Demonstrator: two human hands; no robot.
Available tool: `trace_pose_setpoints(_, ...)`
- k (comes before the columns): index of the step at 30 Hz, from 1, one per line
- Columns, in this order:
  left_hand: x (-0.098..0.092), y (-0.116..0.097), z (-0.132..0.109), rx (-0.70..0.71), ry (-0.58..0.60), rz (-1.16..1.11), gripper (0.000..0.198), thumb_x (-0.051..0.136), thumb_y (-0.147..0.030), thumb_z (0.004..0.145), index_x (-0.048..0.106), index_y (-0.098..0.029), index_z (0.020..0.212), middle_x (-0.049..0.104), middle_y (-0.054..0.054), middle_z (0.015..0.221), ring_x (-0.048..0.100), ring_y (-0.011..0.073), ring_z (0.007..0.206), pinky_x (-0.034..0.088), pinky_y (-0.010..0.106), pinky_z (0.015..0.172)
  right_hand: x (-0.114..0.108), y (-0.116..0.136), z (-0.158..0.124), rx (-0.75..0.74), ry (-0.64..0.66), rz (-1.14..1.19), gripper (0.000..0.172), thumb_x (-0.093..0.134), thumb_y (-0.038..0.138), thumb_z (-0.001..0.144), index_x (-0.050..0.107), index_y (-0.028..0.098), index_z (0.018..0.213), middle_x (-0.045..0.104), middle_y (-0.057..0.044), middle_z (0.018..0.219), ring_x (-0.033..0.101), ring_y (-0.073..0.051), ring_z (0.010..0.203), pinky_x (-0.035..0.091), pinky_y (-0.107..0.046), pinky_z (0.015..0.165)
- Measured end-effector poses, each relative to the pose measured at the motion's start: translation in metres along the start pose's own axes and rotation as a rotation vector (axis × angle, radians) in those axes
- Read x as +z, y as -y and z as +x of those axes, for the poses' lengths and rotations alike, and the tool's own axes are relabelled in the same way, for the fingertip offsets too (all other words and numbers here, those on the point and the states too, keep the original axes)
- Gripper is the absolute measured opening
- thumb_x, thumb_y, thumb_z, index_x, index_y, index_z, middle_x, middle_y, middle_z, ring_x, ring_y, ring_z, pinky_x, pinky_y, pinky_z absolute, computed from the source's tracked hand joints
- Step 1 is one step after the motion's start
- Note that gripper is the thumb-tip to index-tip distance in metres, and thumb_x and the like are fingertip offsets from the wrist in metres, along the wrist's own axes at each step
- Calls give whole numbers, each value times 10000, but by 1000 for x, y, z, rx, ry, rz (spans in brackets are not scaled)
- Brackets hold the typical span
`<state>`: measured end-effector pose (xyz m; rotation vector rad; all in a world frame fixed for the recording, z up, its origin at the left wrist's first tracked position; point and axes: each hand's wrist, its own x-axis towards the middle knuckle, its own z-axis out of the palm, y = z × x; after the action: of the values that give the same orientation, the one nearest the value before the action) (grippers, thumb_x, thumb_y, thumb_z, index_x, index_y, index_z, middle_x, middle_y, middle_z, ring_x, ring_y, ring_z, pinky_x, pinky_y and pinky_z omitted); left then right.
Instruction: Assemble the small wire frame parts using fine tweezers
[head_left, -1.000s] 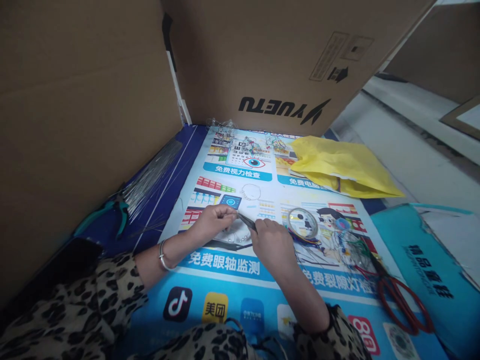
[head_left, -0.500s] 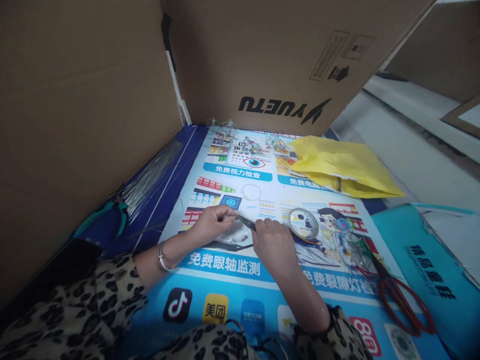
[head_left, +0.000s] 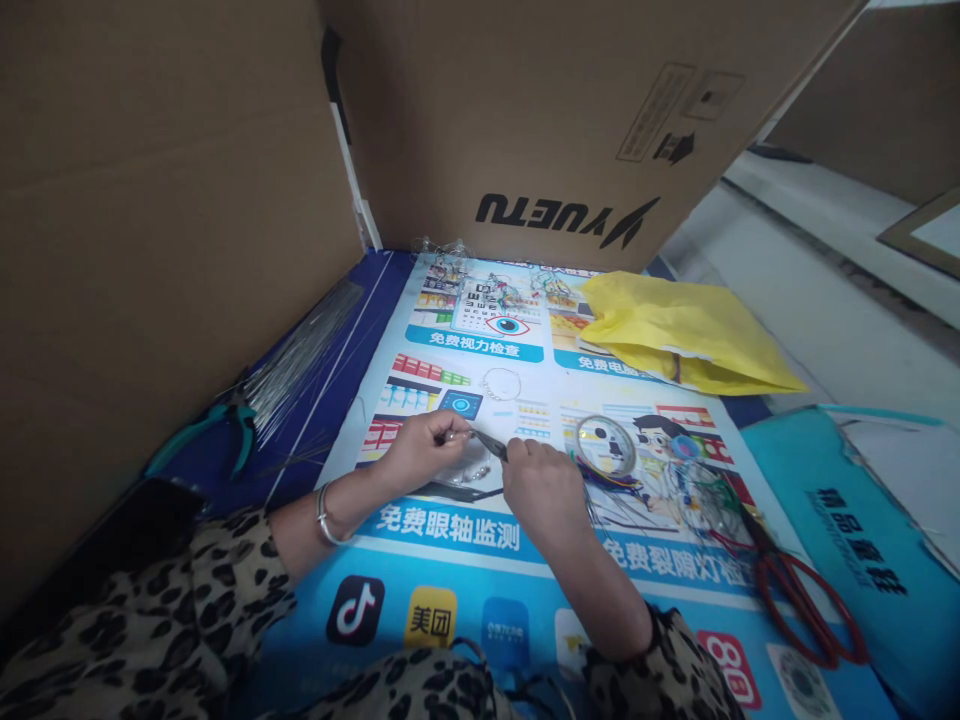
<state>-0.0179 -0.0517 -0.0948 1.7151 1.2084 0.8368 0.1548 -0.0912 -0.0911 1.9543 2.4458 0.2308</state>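
Observation:
My left hand [head_left: 424, 448] is pinched shut on a small bead or wire piece I cannot make out, above a strand of pale beads [head_left: 472, 470] on the printed poster mat [head_left: 465, 560]. My right hand [head_left: 546, 490] is closed round slim dark pliers [head_left: 489, 444], whose tip meets my left fingertips. A silver bangle sits on my left wrist. Both arms wear leopard-print sleeves.
Cardboard walls [head_left: 150, 200] stand at the left and back. A bundle of thin metal wires [head_left: 300, 350] and teal pliers [head_left: 217, 420] lie at the left. A wire coil [head_left: 606, 445], a yellow bag [head_left: 686, 335], red scissors [head_left: 806, 595] and a blue bag [head_left: 862, 560] lie at the right.
Both hands have stayed nearly in place; the pliers' tip and my right hand have shifted slightly up and left towards my left fingers.

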Motion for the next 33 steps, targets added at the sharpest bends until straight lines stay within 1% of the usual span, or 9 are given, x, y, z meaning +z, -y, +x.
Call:
trace_pose_setpoints(5,0,0,0,47,2,37,141,491,-239,759,569,-135,706,547,-5,628,458,84,583,365,212,552,-4,0,1,38,109,128,173,442,307,850,545,179,796,625,-44,758,566,-158,682,269,-251,537)
trace_pose_setpoints(8,0,0,0,49,16,5,158,489,-256,767,571,-134,709,540,-7,625,458,84,584,370,215,559,-4,-4,2,35,127,178,239,401,355,872,550,189,788,630,-35,767,565,-151,687,257,-251,536)
trace_pose_setpoints(11,-3,0,1,12,72,-95,159,500,-262,761,564,-131,697,506,-24,580,433,72,541,352,202,522,-3,-12,4,-17,107,212,262,387,376,874,550,189,791,623,-35,776,554,-149,706,259,-253,555)
trace_pose_setpoints(14,-7,0,3,-23,158,-185,140,529,-255,738,580,-126,729,502,-31,584,420,59,522,334,189,499,-3,-20,4,-103,89,234,211,410,329,857,541,187,771,606,-29,765,534,-144,703,258,-254,575)
trace_pose_setpoints(17,-11,2,5,-43,259,-222,149,543,-265,736,588,-123,744,486,-40,570,394,44,496,306,178,473,-3,-26,5,-172,64,229,157,439,275,829,537,181,750,582,-25,741,507,-139,695,257,-255,598)
trace_pose_setpoints(22,-17,3,8,-137,433,-264,163,549,-271,749,588,-113,735,468,-49,509,373,37,457,269,175,451,3,-31,8,-294,16,271,180,437,269,835,534,169,721,551,-25,712,472,-137,719,270,-252,650)
trace_pose_setpoints(25,-20,2,8,-180,484,-350,146,562,-249,741,592,-106,733,483,-46,498,388,36,451,279,178,462,8,-31,8,-346,-18,315,198,436,282,843,530,167,712,539,-27,715,463,-141,741,276,-255,668)
trace_pose_setpoints(28,-21,2,8,-191,516,-435,131,577,-233,729,596,-104,720,490,-47,489,395,35,441,279,178,462,12,-30,9,-383,-47,353,217,429,297,850,527,169,704,525,-23,704,453,-140,733,275,-256,661)
trace_pose_setpoints(33,-20,5,8,-208,523,-522,123,586,-228,722,596,-106,720,491,-50,476,396,35,430,272,178,457,17,-29,10,-404,-91,365,224,429,303,850,532,167,705,514,-17,677,441,-130,692,265,-251,627)
